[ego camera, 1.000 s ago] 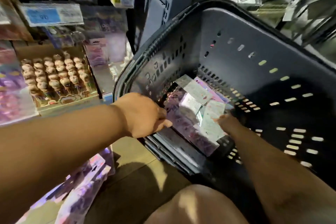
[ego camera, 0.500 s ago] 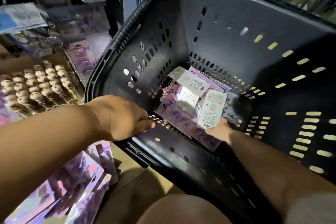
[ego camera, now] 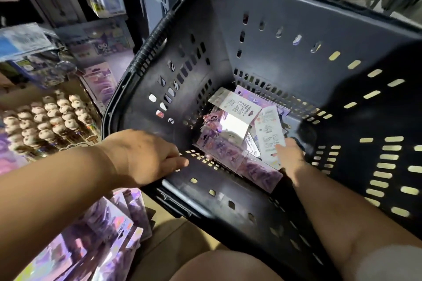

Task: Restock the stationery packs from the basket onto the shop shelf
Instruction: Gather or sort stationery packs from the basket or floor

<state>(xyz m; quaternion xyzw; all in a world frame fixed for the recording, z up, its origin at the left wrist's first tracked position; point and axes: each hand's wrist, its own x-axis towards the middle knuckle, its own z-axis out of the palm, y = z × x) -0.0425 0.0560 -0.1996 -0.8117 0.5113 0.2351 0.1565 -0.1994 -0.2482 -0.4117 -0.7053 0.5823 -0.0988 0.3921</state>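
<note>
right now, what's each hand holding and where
Left hand grips the basket by its near rim. Right hand touches the lower end of a white pack; grip cannot be told.

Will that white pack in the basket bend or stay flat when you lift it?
Probably stays fairly flat: the white pack looks like a thin card-backed sleeve. Likely light, since it lies propped on the purple packs in the basket. Shiny wrap may be slippery.

The black perforated plastic basket [ego camera: 285, 29] is tilted, its open mouth facing the camera. Flat purple-and-white stationery packs [ego camera: 225, 146], some printed side up, lie heaped and overlapping in its lowest inner corner.
</note>
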